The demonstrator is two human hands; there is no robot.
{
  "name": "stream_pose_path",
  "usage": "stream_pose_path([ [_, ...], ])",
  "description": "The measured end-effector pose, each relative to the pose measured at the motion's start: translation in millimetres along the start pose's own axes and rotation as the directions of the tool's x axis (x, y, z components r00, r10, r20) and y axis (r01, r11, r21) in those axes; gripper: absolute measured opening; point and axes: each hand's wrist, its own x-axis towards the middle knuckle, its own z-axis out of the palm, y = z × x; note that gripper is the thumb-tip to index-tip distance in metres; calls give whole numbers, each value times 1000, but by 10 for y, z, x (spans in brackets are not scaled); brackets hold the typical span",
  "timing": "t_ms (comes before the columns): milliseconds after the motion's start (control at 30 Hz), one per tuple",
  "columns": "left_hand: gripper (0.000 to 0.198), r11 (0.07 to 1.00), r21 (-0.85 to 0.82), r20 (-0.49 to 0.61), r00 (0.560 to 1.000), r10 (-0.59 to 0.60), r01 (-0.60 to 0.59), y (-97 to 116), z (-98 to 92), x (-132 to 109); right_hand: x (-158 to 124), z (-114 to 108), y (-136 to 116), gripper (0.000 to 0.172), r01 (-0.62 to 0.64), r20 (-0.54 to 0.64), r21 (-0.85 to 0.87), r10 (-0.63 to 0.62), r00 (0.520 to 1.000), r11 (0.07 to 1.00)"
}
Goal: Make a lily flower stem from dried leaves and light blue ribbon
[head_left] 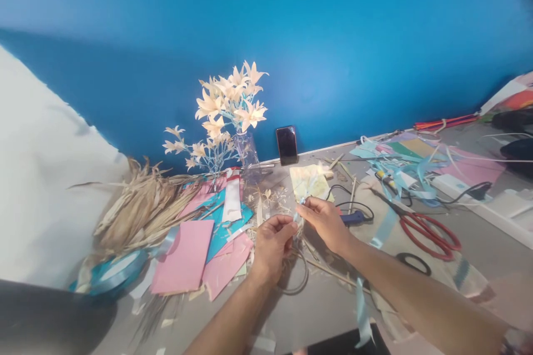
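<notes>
1. My left hand (268,249) has thumb and forefinger pinched together on the lower end of a blue strip (296,217).
2. My right hand (327,223) pinches the strip's upper part, just above my left fingertips; it looks small and blurred from here, so I cannot tell its exact shape.
3. Just below my left fingers, a grey ring (307,273) lies on the table (318,310).
4. Just beyond my right fingertips is yellow paper (308,179); to their right, a blue tool (353,218) with a black cord.
5. Left of my fingers lie a blue sheet (219,237) and pink sheets (183,255), with husks (133,211) and a ribbon roll (120,272) farther out.
6. Well to their right are red-handled scissors (452,237).
7. Farthest ahead of my fingers, a phone (287,146) leans on the wall (333,44); left of it, a clear vase (249,156) stands below pale flowers (252,115).
</notes>
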Motion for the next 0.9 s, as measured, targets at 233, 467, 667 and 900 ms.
stream_pose_path([
  [233,24,999,-2,-13,999,37,-37,-23,-39,18,-26,4,22,35,24,114,-7,-23,993,1000],
  [467,27,990,-143,9,1000,-15,16,-27,-47,41,-14,23,29,20,10,144,-5,-9,990,1000],
  [667,31,985,-173,43,999,-18,25,-30,-41,38,-2,45,48,16,63,91,-60,-58,994,996],
  [900,31,995,-45,12,995,94,-94,-39,-17,10,-52,67,11,13,108,16,-203,-107,994,973],
])
